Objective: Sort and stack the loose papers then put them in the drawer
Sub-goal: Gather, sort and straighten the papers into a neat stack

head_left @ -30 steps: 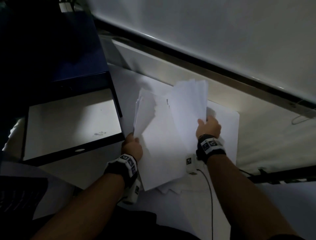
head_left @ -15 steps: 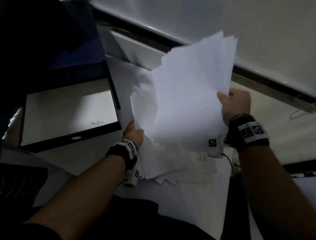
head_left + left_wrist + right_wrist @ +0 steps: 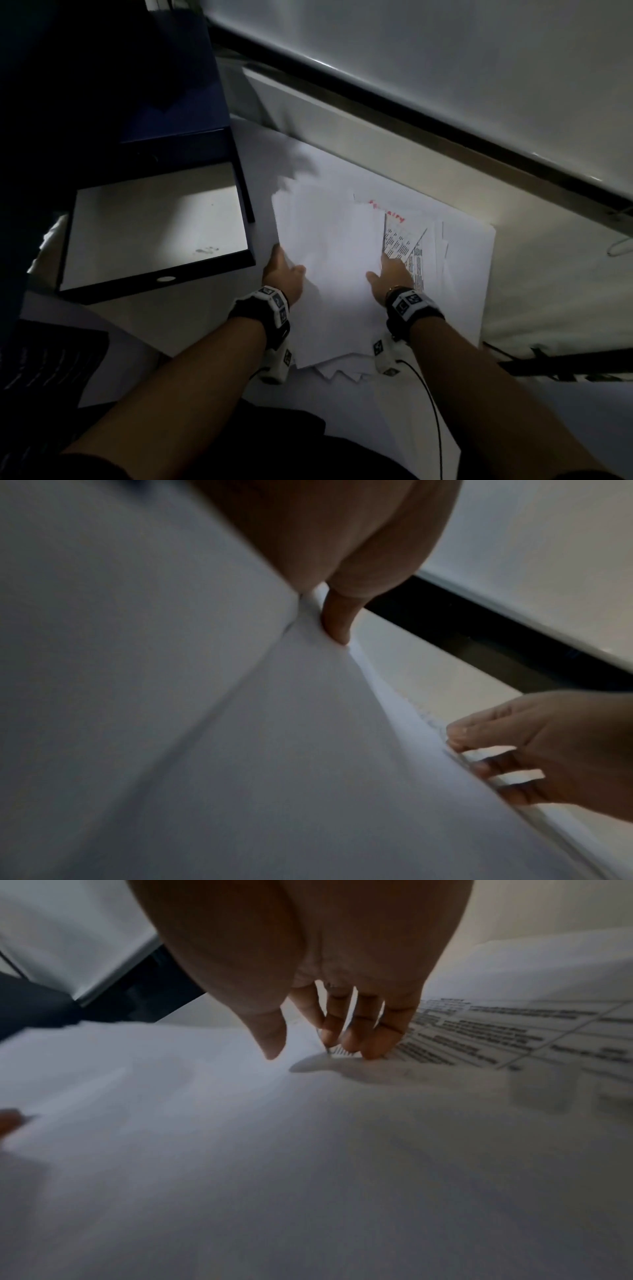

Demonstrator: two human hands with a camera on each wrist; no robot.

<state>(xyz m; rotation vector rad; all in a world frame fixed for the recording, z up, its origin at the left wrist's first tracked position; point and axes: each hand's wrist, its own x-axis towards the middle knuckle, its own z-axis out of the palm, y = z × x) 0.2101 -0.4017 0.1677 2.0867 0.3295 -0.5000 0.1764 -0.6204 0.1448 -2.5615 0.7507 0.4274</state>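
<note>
Papers point(image 3: 329, 240) now flat (lengthwise away)

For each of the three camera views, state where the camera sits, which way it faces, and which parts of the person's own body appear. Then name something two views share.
Head: worn high, faces forward and down at the paper pile and open drawer; both forearms, left hand, right hand show.
Left wrist: looks along the left hand at the pile's edge; its thumb shows, right hand opposite.
Right wrist: looks along the right hand's fingers onto a printed sheet.
Shared: head and right wrist both show that printed sheet.
</note>
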